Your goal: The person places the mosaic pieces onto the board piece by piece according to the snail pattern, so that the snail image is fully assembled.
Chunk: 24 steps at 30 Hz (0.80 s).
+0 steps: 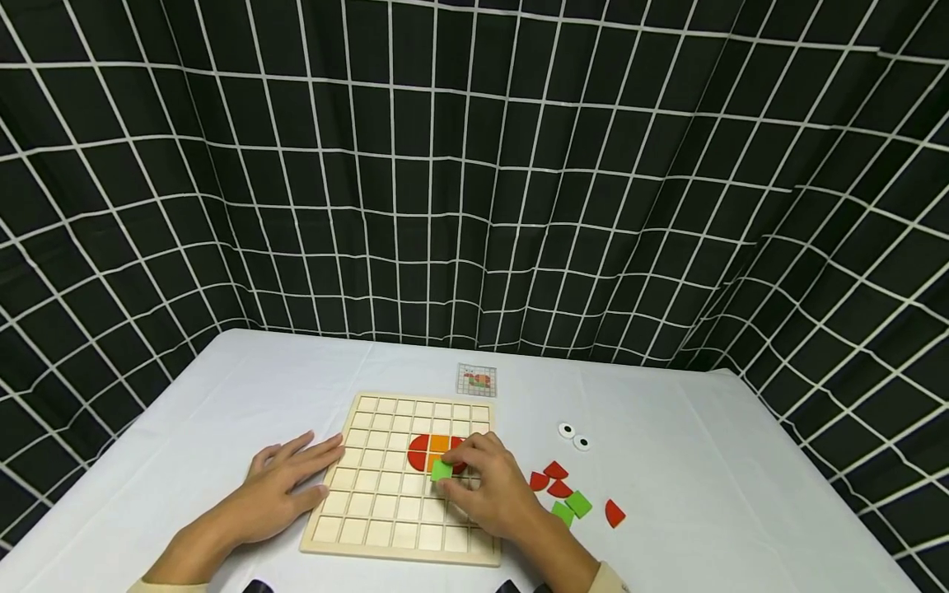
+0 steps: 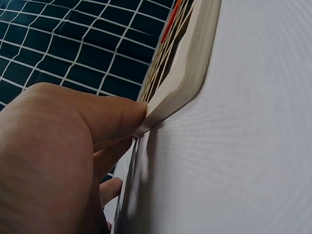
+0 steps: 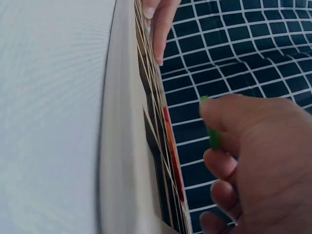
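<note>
A pale wooden grid board [image 1: 371, 506] lies on the white table. Red quarter-round tiles [image 1: 418, 451] and orange square tiles [image 1: 440, 443] sit in its cells right of the middle, partly covered by my right hand. Between thumb and fingers, my right hand [image 1: 493, 486] pinches a green square tile [image 1: 441, 470] over the board, close below the orange ones. In the right wrist view the green tile [image 3: 213, 137] shows edge-on, above the board's surface. My left hand [image 1: 285, 486] rests with fingers extended at the board's left edge, its thumb [image 2: 117, 114] touching the wooden rim.
Right of the board lie several loose red quarter-round tiles [image 1: 556, 470], two green squares [image 1: 578, 503] and two round eye pieces [image 1: 567, 431]. A small picture card [image 1: 477, 380] lies behind the board. A black curtain with white grid lines [image 1: 460, 189] surrounds the table [image 1: 689, 461].
</note>
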{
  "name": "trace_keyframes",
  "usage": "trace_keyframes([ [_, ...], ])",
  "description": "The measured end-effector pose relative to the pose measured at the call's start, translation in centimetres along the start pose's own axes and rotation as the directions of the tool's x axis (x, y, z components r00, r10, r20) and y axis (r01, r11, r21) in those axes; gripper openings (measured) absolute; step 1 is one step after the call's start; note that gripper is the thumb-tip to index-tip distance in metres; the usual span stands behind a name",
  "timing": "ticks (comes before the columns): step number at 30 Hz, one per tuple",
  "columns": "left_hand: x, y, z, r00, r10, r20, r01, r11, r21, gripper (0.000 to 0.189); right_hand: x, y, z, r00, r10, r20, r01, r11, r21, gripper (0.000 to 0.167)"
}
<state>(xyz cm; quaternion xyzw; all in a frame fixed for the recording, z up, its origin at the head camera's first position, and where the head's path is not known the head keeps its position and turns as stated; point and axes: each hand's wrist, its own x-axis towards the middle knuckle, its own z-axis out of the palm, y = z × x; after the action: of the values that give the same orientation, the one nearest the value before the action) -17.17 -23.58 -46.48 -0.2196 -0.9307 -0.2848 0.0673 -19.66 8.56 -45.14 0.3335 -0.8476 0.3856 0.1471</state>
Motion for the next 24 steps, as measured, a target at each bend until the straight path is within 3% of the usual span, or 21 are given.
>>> trace_keyframes([
  [7, -0.05, -0.02, -0.01, 1.0, -0.004, 0.003, 0.004, 1.0, -0.007, 0.046, -0.2, 0.17, 0.61, 0.997, 0.024, 0.069, -0.02, 0.998, -0.062, 0.018],
  [24, 0.05, 0.02, 0.01, 1.0, -0.019, 0.02, 0.019, 1.0, -0.02, 0.047, -0.19, 0.03, 0.96, 0.991, 0.062, 0.122, -0.043, 0.987, -0.158, 0.019],
])
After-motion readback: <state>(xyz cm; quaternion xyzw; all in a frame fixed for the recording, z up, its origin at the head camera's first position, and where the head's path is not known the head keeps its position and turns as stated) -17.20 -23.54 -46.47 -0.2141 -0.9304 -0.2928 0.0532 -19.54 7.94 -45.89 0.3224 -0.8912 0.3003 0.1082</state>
